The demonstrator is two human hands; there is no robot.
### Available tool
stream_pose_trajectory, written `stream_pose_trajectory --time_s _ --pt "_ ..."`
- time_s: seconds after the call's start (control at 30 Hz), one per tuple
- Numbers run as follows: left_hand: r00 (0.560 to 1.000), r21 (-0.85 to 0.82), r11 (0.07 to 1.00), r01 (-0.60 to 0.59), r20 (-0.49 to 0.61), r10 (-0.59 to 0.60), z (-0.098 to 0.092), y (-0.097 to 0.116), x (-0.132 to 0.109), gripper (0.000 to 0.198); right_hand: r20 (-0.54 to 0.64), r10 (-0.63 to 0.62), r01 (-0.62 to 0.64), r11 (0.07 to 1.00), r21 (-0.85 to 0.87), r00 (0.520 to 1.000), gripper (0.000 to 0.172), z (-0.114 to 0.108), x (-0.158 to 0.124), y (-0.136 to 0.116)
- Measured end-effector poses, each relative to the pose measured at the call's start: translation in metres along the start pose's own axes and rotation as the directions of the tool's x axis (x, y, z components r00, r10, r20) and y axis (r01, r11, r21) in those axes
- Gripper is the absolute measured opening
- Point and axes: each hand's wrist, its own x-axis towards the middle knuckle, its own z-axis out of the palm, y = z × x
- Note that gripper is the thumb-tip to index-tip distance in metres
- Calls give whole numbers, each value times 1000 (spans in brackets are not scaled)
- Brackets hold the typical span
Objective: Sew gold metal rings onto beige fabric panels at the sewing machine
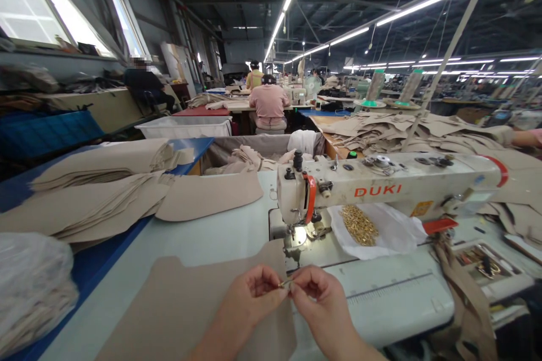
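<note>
My left hand (260,296) and my right hand (315,299) meet fingertip to fingertip, pinching a small gold-coloured metal piece (285,282) between them. They are above the right edge of a flat beige panel (199,299), which lies on the pale green table. Just beyond my hands is the needle area of a white sewing machine (339,186) marked DUKI. Many small gold pieces (359,225) form a pile on a white sheet (398,231) under the machine's arm.
Beige panels are stacked at the left (97,203), near a plastic-wrapped bundle (34,287). A parts tray (486,271) and hanging beige strips (461,293) are at the right. More panels (381,130) lie behind the machine. A person in pink (270,102) sits ahead.
</note>
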Motion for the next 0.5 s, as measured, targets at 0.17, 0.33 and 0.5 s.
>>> stream_pose_trajectory --time_s 0.17,0.33,0.5 --pt "991 19 995 -96 -92 97 6 -4 0 16 28 2 -3 999 38 1000 10 -3 2 3" --pt "974 135 976 -169 -128 187 8 -1 -8 10 74 109 -124 962 242 991 12 -3 4 -2" --pt "964 203 956 -210 -121 237 8 -1 -10 7 169 133 -155 980 125 977 12 -9 7 -7"
